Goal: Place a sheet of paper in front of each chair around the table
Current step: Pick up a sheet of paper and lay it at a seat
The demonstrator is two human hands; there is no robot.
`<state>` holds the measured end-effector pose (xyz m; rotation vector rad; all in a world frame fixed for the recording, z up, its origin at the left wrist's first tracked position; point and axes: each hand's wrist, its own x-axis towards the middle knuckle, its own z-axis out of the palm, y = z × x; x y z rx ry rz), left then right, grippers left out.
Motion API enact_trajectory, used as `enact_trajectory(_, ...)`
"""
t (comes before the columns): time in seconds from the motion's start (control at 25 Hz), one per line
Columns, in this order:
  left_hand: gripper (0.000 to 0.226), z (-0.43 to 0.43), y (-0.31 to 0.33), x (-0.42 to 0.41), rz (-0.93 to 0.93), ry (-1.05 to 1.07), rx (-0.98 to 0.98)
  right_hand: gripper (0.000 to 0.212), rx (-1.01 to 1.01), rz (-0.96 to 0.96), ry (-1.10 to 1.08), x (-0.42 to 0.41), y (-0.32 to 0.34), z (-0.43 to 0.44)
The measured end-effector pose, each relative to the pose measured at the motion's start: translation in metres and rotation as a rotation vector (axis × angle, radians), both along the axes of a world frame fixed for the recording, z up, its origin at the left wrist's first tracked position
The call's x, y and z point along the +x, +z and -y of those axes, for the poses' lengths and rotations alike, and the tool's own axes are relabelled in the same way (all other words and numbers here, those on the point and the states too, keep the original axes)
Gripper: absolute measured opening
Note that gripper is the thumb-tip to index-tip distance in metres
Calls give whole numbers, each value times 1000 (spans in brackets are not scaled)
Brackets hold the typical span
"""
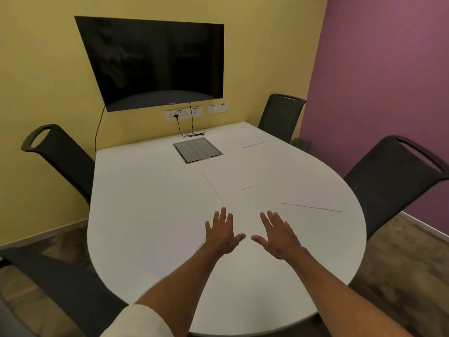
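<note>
a white surface (pixel 145 190) with a rounded near end fills the middle of the frame. both hands reach out over its lower centre, palms down, fingers spread wide and gripping nothing: the left hand (pixel 223 233) and the right hand (pixel 279 237) sit just beside each other, thumbs pointing inward and nearly meeting. whether they touch a sheet beneath them cannot be told, though a faint paper edge shows just left of the left wrist.

white sheets lie flat on the surface, hard to pick out against it. one sheet (pixel 227 182) lies at the centre, just above the hands. another sheet (pixel 313 198) lies right of centre, in front of the black chair (pixel 393 181) at the right edge. a third sheet (pixel 252 139) lies at the upper right of the surface, near the far chair (pixel 281 115) against the purple wall.

a further chair (pixel 60 154) stands at the left of the frame, and no paper edge is clear on the surface before it. a grey cable box (pixel 197 150) is set into the surface at upper centre, below a dark wall screen (pixel 155 62) on the yellow wall.
</note>
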<state>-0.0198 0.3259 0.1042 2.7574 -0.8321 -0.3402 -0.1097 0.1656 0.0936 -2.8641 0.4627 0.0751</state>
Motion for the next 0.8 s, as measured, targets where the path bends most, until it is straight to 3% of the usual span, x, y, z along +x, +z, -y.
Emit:
enact_trajectory(0.32, 80, 60, -18, 3, 44, 11, 40, 81, 10, 4, 24, 22, -10, 55)
enact_trajectory(0.8, 76, 157, -63, 144, 52, 131, 11, 80, 40, -22, 132, 177, -47, 153)
